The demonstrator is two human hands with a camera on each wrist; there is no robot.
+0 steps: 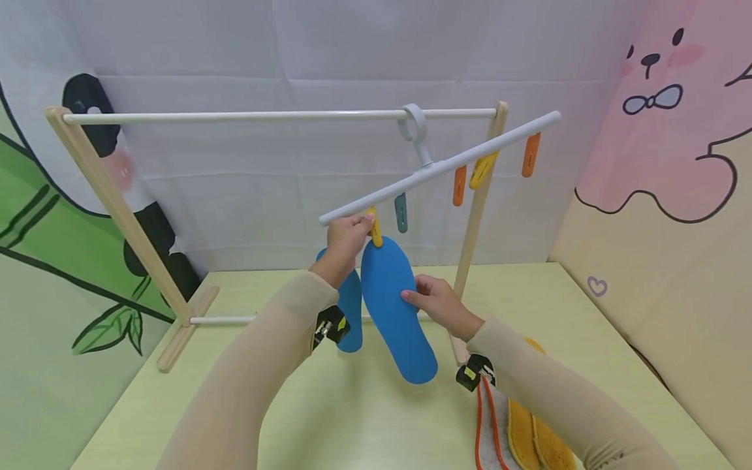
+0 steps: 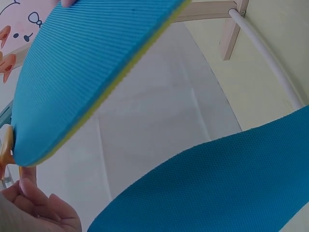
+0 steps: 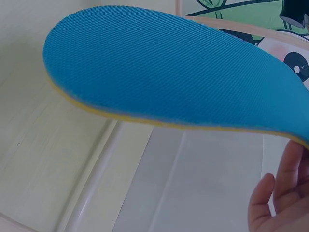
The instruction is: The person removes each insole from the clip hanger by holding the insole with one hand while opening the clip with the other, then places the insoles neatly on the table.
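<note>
A blue insole [image 1: 396,307] with a thin yellow edge hangs slanted below the low left end of a tilted white clip hanger [image 1: 440,168]. My left hand [image 1: 346,241] pinches a yellow clothespin [image 1: 374,227] on the hanger. The clothespin's lower end overlaps the insole's top; in the left wrist view the clothespin [image 2: 7,150] sits right at the insole's tip. My right hand [image 1: 440,301] holds the insole's right edge between thumb and fingers. Behind my left wrist hangs a second blue insole [image 1: 350,313], its upper end partly hidden.
The hanger hooks over the top rail [image 1: 252,117] of a wooden rack. Along it hang a teal clothespin [image 1: 401,213], another yellow clothespin [image 1: 484,171] and two orange clothespins. Yellow slippers [image 1: 523,431] and a grey item with red cords [image 1: 492,424] lie on the table, partly under my right arm.
</note>
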